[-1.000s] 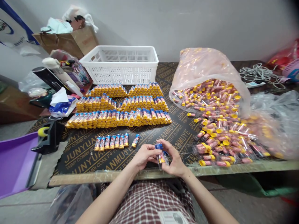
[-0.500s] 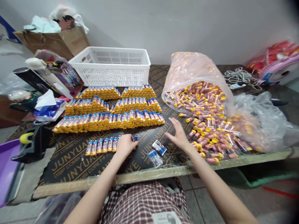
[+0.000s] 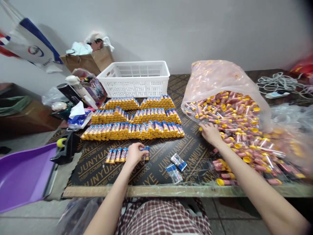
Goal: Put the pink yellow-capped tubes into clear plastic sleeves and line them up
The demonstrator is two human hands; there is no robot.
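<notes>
Well, the left hand [image 3: 134, 155] is curled over the end of a short row of tubes [image 3: 116, 155], its fingertips [image 3: 141, 153] down on the blue-marked tubes there, though whether it actually grips them is hard to tell. The right hand [image 3: 211, 134] lies half open, fingers reaching toward the edge of the loose pile and holding nothing that shows. Between the hands, two small clear packets [image 3: 178, 162] sit on the plywood board [image 3: 93, 163]. The tubes look light, stiff and smooth, likely slippery in a bunch, so the barrel, pinched between finger and thumb, seems a surer hold than the cap. Beyond lie three long rows of yellow-capped tubes [image 3: 132, 130]; to the right, loose clear tubes [image 3: 244, 137] spill from a pink bag [image 3: 215, 78]. A white basket [image 3: 133, 80] stands at the far edge.
</notes>
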